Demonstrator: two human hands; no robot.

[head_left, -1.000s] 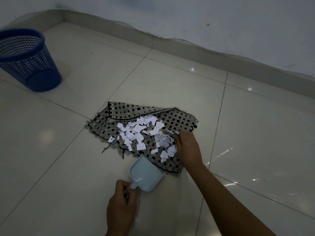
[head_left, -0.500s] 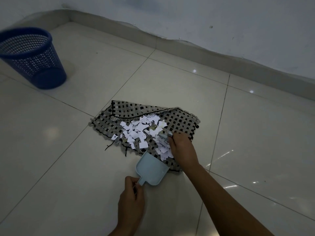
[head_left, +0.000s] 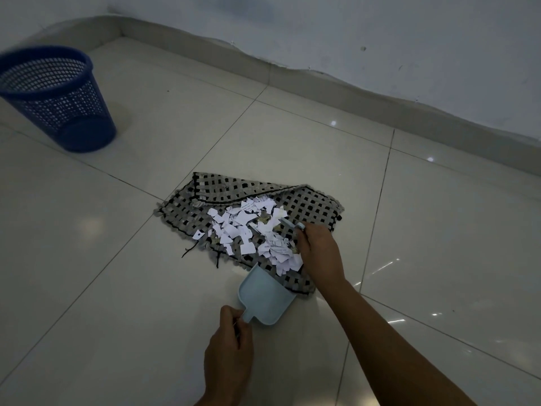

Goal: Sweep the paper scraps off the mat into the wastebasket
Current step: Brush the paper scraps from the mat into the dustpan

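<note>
A woven black-and-grey mat (head_left: 310, 205) lies on the tiled floor with a pile of white paper scraps (head_left: 248, 230) on it. My right hand (head_left: 320, 250) is at the pile's right side, shut on a small light-blue brush (head_left: 292, 225) whose bristles are hidden among the scraps. My left hand (head_left: 229, 347) grips the handle of a light-blue dustpan (head_left: 265, 298), whose open mouth rests on the mat's near edge just below the scraps. The pan looks bare inside. A blue mesh wastebasket (head_left: 55, 95) stands upright at the far left.
Glossy pale floor tiles (head_left: 117, 288) stretch between the mat and the wastebasket. A skirting board (head_left: 366, 95) and a white wall run along the back. Loose black threads (head_left: 190, 250) trail from the mat's near-left edge.
My right hand has dragged the brush and a clump of scraps towards the dustpan. The dustpan has edged up against the mat. The camera has shifted slightly.
</note>
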